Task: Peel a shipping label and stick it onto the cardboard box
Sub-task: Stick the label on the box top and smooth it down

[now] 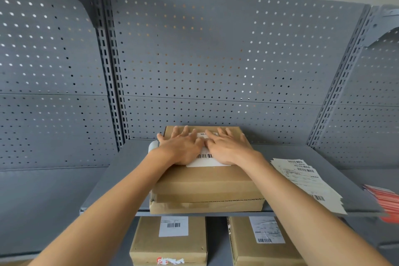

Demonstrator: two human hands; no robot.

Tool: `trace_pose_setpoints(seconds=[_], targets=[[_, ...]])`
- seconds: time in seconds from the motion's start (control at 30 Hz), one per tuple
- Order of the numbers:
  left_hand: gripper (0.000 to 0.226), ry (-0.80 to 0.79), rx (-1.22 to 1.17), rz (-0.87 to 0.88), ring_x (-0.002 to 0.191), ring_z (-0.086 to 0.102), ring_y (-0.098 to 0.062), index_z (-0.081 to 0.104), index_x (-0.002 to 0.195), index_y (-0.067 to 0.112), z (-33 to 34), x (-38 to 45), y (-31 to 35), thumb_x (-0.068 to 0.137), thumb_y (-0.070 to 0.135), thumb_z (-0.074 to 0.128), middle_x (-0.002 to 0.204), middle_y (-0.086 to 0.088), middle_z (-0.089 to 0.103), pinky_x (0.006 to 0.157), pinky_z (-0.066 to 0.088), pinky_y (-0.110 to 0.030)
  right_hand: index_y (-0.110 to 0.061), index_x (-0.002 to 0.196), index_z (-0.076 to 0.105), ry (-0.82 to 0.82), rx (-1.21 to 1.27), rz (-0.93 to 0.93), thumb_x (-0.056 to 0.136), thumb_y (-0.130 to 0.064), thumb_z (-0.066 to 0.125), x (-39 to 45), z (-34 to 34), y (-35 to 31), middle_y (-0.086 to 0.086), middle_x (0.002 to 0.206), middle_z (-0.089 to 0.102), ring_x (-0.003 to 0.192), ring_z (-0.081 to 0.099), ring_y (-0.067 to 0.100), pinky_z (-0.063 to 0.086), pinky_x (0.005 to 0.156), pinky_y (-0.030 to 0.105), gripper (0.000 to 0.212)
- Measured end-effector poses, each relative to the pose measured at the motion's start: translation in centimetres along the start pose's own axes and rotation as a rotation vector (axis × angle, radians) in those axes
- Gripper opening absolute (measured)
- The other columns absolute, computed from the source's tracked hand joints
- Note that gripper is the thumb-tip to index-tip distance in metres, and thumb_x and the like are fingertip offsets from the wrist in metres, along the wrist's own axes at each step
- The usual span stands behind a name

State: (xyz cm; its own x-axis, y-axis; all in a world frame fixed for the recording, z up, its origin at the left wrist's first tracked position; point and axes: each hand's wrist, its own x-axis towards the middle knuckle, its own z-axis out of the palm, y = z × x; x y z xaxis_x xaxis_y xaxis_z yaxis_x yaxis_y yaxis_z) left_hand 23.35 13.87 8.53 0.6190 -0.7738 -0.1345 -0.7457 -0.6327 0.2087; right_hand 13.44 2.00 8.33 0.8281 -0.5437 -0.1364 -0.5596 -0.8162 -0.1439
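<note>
A brown cardboard box [205,181] lies on the grey metal shelf [121,179]. A white shipping label [205,161] with barcodes lies on the box's top face. My left hand [181,147] rests flat on the label's left part, fingers spread. My right hand [226,147] rests flat on its right part, fingers spread too. The two hands hide most of the label; only a strip between them and its near edge show.
A fanned stack of white label sheets [308,181] lies on the shelf to the right, with red papers [386,203] beyond it. Two labelled boxes [170,242] [263,242] sit on the level below. A perforated grey back panel [216,60] rises behind.
</note>
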Motion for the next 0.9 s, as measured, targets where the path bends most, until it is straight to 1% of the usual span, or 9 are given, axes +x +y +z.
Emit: trace_pose_setpoints(seconds=[0.1,0.33,0.4,0.5,0.6,0.7,0.77,0.83,0.9], targets=[[0.063,-0.012,-0.036,-0.008,0.155,-0.015,-0.021,0.004,0.162,0.028,0.0,0.1,-1.0,0.104,0.054,0.011,0.17,0.006,-0.008,0.115,-0.007,-0.071,-0.04,0.156,0.003,0.009,0.0,0.013,0.102,-0.05,0.009,0.2,0.1,0.3,0.002,0.166,-0.007,0.152,-0.011,0.027,-0.009,0.116,0.062,0.056],[0.064,-0.022,-0.001,-0.019,0.154,-0.017,-0.025,0.002,0.161,0.031,0.0,0.2,-2.6,0.104,0.057,0.012,0.17,0.005,-0.009,0.114,-0.005,-0.074,-0.047,0.154,0.009,0.022,0.04,0.057,0.102,-0.054,0.01,-0.1,-0.1,1.3,0.003,0.167,-0.001,0.151,-0.015,0.026,-0.012,0.116,0.062,0.053],[0.065,-0.011,0.008,-0.027,0.154,-0.017,-0.026,0.003,0.162,0.028,-0.1,0.1,-2.4,0.103,0.056,0.012,0.17,0.003,-0.007,0.113,-0.005,-0.075,-0.044,0.155,0.011,0.03,0.026,0.065,0.103,-0.053,0.01,-0.2,-0.2,1.4,0.003,0.167,-0.001,0.151,-0.014,0.027,-0.011,0.115,0.063,0.053],[0.066,0.037,0.031,-0.01,0.154,-0.018,-0.026,0.004,0.162,0.024,-0.1,-0.5,-1.6,0.103,0.054,0.013,0.17,0.0,-0.006,0.115,-0.006,-0.072,-0.034,0.157,0.017,0.091,-0.019,0.051,0.104,-0.048,0.012,-0.6,-0.6,1.0,0.004,0.167,0.001,0.152,-0.009,0.028,-0.008,0.115,0.066,0.055],[0.066,0.043,0.017,0.057,0.154,-0.017,-0.024,0.004,0.162,0.028,-0.3,-1.7,-0.1,0.103,0.057,0.012,0.17,0.002,-0.005,0.117,-0.008,-0.067,-0.036,0.156,0.017,0.115,-0.012,0.018,0.102,-0.051,0.013,-1.3,-0.7,0.5,0.001,0.167,0.002,0.152,-0.007,0.029,-0.006,0.115,0.066,0.056],[0.063,0.016,0.045,0.107,0.155,-0.013,-0.024,0.006,0.162,0.03,-0.1,-2.2,1.0,0.104,0.054,0.014,0.17,0.002,-0.003,0.119,-0.003,-0.067,-0.037,0.156,0.015,0.09,-0.023,0.02,0.101,-0.053,0.015,-2.0,-0.2,0.6,0.0,0.167,0.001,0.152,-0.008,0.029,-0.004,0.115,0.068,0.057],[0.062,0.017,0.069,0.121,0.156,-0.01,-0.025,0.009,0.162,0.029,0.3,-2.1,0.9,0.105,0.052,0.015,0.17,0.001,-0.001,0.119,0.003,-0.066,-0.038,0.156,0.015,0.074,0.009,0.036,0.1,-0.058,0.016,-2.3,0.2,1.0,-0.001,0.167,0.004,0.152,-0.007,0.027,-0.002,0.115,0.068,0.06],[0.06,0.042,0.073,0.14,0.156,-0.004,-0.025,0.015,0.161,0.027,0.8,-1.7,0.4,0.105,0.049,0.017,0.17,-0.002,0.005,0.118,0.007,-0.065,-0.039,0.156,0.016,0.079,0.049,0.043,0.1,-0.059,0.016,-2.4,0.3,1.5,-0.001,0.167,0.006,0.152,-0.005,0.024,-0.001,0.116,0.067,0.059],[0.055,0.077,0.051,0.163,0.155,0.005,-0.026,0.026,0.156,0.024,1.0,-1.5,0.0,0.106,0.046,0.019,0.168,-0.004,0.016,0.116,0.012,-0.064,-0.04,0.156,0.016,0.084,0.072,0.047,0.101,-0.057,0.015,-2.4,0.4,1.7,-0.002,0.167,0.006,0.152,-0.005,0.023,-0.002,0.116,0.066,0.058]])
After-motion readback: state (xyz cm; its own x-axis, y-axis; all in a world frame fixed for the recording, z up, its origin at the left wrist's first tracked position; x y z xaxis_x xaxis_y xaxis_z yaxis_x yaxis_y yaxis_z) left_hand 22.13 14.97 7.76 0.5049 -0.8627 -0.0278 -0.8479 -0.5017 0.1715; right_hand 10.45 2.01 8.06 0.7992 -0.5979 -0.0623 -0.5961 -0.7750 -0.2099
